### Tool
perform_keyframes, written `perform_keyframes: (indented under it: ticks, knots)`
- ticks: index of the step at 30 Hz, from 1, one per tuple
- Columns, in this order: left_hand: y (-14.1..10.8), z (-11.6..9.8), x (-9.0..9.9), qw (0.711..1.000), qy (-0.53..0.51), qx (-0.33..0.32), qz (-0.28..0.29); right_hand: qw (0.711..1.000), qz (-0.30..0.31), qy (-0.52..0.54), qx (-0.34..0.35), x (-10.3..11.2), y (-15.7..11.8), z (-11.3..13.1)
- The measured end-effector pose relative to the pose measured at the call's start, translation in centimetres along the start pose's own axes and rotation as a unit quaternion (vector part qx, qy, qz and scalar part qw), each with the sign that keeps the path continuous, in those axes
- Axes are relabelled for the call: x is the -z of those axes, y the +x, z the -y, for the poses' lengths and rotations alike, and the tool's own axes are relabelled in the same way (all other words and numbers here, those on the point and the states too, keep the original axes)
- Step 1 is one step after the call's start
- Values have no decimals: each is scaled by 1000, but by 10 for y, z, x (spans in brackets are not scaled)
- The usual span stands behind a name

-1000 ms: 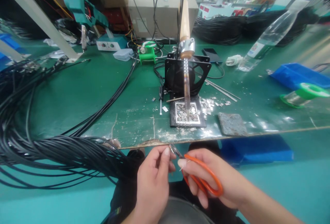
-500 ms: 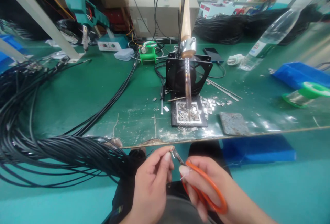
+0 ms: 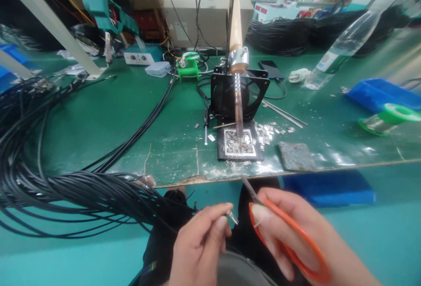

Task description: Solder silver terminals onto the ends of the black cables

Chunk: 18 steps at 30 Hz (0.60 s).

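Between thumb and forefinger, my left hand pinches a small shiny metal connector, which points to the right. My right hand grips orange-handled scissors; their blades point up and left, apart from the connector. Both hands are in front of the bench edge, above my lap. Beyond them, a wooden-handled soldering iron stands with its tip down over a white-rimmed square tray of small metal bits. The bundle of black cables hangs over the edge to the left of my left hand.
Loose metal pieces lie right of the tray, beside a grey stone slab. A black fan stands behind the iron. At right are a solder spool, a blue bin and a plastic bottle.
My right hand has drawn the scissors away to the right from the connector. My left hand has shifted slightly right and down, still pinching the connector.
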<state>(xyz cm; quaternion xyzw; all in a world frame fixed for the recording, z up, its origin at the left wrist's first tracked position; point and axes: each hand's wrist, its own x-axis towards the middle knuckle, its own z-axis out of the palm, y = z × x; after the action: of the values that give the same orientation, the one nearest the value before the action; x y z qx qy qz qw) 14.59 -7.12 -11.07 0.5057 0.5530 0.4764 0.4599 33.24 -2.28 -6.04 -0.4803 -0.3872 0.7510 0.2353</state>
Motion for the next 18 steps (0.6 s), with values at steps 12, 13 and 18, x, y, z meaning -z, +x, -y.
perform_keyframes:
  ticks: [12,13,18]
  knots:
    - [5,-26,3,1000,20,8,-23,965,-208,-30,157,-23,-6,-11]
    - [5,-26,1,999,31,-3,-25,958,-232,-38,162,-25,-9,-13]
    - [7,-31,-6,995,69,-62,-47,928,-315,-73,185,-36,-20,-19]
